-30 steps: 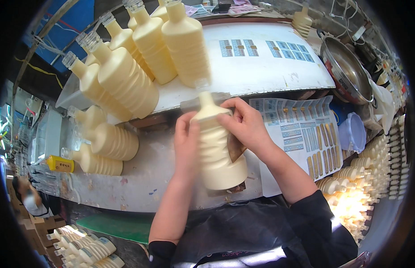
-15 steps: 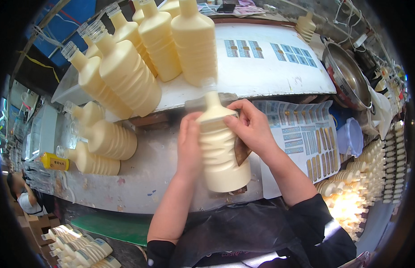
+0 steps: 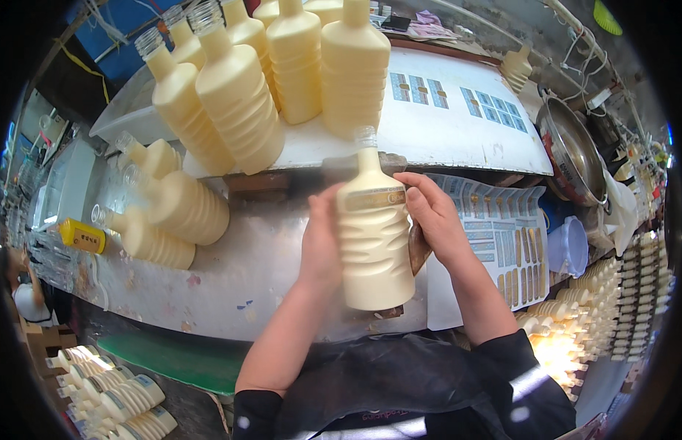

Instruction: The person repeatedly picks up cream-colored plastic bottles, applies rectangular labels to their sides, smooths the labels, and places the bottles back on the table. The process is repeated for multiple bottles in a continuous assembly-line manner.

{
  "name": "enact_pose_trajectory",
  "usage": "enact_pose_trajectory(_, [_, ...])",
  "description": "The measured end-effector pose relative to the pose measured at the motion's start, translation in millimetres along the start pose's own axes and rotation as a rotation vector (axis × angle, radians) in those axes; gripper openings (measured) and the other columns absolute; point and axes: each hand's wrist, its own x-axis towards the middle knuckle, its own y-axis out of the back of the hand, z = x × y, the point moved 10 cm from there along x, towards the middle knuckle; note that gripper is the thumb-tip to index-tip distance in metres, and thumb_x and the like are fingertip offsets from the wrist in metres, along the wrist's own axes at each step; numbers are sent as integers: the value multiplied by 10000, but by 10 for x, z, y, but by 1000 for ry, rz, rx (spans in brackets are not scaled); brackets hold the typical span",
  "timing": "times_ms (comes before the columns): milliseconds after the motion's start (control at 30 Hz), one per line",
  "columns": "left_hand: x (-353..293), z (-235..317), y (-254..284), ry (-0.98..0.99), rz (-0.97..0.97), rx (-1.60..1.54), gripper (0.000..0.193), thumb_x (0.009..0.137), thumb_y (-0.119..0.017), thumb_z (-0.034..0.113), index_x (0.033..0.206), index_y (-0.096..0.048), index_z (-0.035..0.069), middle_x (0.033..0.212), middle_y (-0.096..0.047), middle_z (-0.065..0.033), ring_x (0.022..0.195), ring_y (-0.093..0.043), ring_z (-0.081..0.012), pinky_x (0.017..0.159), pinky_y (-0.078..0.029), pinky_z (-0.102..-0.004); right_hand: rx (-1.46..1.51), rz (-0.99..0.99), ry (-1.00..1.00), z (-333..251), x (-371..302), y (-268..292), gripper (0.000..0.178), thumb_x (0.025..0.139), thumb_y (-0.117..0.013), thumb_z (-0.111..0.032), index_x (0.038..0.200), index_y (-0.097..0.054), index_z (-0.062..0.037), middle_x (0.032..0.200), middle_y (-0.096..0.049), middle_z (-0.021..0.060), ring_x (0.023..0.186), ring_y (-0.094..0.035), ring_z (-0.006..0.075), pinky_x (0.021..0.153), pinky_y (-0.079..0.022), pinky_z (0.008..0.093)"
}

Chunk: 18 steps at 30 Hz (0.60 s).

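A cream ribbed bottle (image 3: 376,249) with a clear threaded neck stands almost upright between my hands over the near table. Across its shoulder runs a narrow grey-gold label strip (image 3: 375,197). My left hand (image 3: 322,238), somewhat blurred, is pressed along the bottle's left side. My right hand (image 3: 434,215) grips the upper right side, its thumb and fingers at the end of the strip. Below that hand, against the bottle, shows a brown flat piece (image 3: 419,248); whether the hand holds it I cannot tell. To the right lies a sheet of blue and gold labels (image 3: 495,227).
Several cream bottles (image 3: 238,110) stand on the white board (image 3: 458,132) behind; others lie at left (image 3: 187,209) beside a small yellow bottle (image 3: 84,237). Blue label pieces (image 3: 418,91) rest on the board. At right are a metal pan (image 3: 572,147), a lilac bucket (image 3: 568,246) and stacked bottles (image 3: 561,323).
The view has shifted a little. My right thumb has moved from the bottle's front to its right edge, and the label strip shows more fully. Both hands still hold the bottle.
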Motion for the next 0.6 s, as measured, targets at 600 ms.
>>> enact_pose_trajectory(600, [179, 110, 0, -120, -23, 338, 236, 1104, -531, 272, 1201, -565, 60, 1093, -618, -26, 963, -575, -80, 865, -504, -253, -430, 107, -4, -262, 82, 8, 424, 816, -771, -420, 1049, -671, -80, 671, -532, 32, 628, -555, 167, 605, -446, 344])
